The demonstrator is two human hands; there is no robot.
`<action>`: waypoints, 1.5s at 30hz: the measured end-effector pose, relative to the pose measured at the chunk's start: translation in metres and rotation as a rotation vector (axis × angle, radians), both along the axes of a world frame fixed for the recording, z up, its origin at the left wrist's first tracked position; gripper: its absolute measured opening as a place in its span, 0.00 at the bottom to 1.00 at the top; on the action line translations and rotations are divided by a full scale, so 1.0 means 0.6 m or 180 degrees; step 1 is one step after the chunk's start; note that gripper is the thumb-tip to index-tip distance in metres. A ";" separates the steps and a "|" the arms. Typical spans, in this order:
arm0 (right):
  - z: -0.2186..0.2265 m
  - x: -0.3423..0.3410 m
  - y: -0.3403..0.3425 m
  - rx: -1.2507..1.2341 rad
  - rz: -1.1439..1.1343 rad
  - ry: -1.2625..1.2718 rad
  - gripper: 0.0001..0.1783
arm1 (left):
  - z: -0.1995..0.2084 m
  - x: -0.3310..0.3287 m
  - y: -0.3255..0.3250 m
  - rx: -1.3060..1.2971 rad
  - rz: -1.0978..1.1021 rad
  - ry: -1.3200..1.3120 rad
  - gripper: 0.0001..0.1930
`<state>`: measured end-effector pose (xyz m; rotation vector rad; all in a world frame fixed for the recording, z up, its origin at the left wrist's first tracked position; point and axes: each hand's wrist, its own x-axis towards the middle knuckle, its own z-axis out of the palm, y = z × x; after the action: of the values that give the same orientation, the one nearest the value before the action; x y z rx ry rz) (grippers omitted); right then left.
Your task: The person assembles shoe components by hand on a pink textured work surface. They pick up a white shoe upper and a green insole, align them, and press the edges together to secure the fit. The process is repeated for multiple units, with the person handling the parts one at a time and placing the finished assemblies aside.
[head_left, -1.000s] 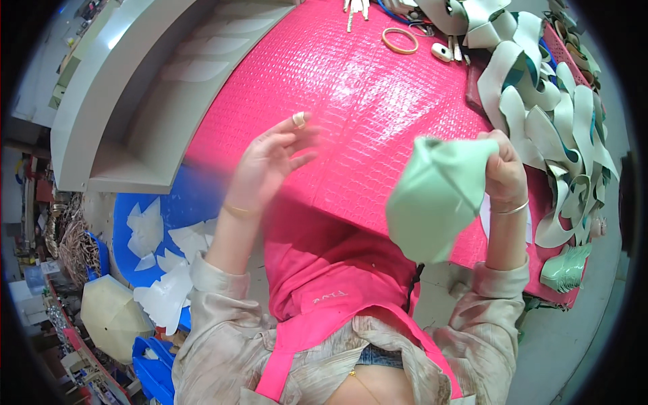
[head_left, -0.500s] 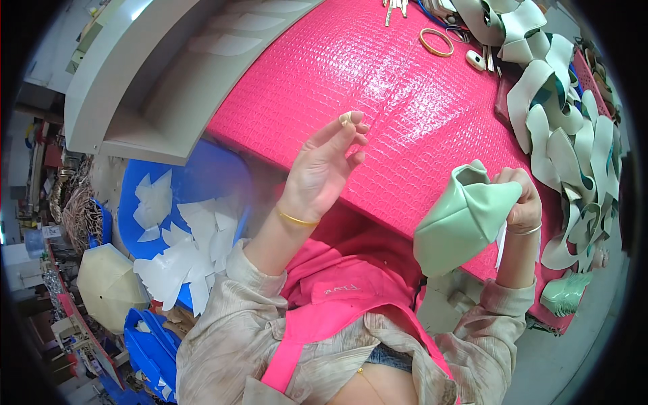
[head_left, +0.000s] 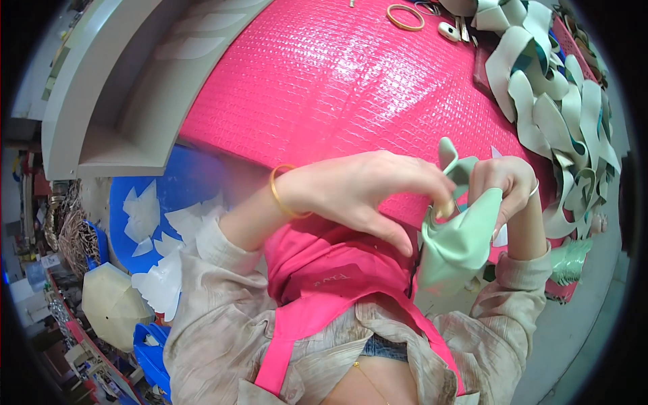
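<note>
A mint-green, glossy shoe upper [head_left: 455,239] hangs over the near right edge of the pink-covered table. My right hand [head_left: 506,185] grips its upper rim, fingers curled and thumb pressed on the green material. My left hand [head_left: 368,189] reaches across to the opening of the upper. Its thumb is stretched out apart from the fingers, and the fingertips are at the rim, one with a pale yellowish wrap. Whether those fingertips touch the inside is hidden by the folds.
Pale, teal-lined shoe uppers [head_left: 540,101] are heaped along the table's right side. A gold ring-shaped roll [head_left: 406,18] and a small white object [head_left: 448,31] lie at the back. A grey shelf unit [head_left: 115,142] stands left, above a blue tub [head_left: 125,236] of white scraps.
My left hand has come down and right, from raised above the table to the upper's opening. My right hand still holds the upper, now turned and more folded. The view has shifted slightly.
</note>
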<state>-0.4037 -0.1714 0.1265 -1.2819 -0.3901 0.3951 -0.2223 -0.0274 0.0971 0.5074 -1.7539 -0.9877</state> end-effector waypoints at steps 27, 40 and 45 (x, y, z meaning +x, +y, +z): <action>-0.176 0.009 -0.019 -0.4307 -0.3310 0.0289 0.09 | -0.182 -0.079 -0.023 -0.1276 0.2641 -0.3746 0.19; -0.145 0.026 -0.038 -0.4466 -0.2082 0.0234 0.18 | -0.215 -0.106 -0.038 -0.0937 0.2963 -0.3126 0.19; -0.175 0.012 -0.053 -0.5513 -0.1709 -0.0846 0.17 | -0.207 -0.125 -0.045 -0.0955 0.3191 -0.3443 0.18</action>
<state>-0.3965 -0.2029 0.0215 -3.0419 0.2324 -0.0016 -0.2972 -0.0541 -0.0272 1.6990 -2.0395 0.3706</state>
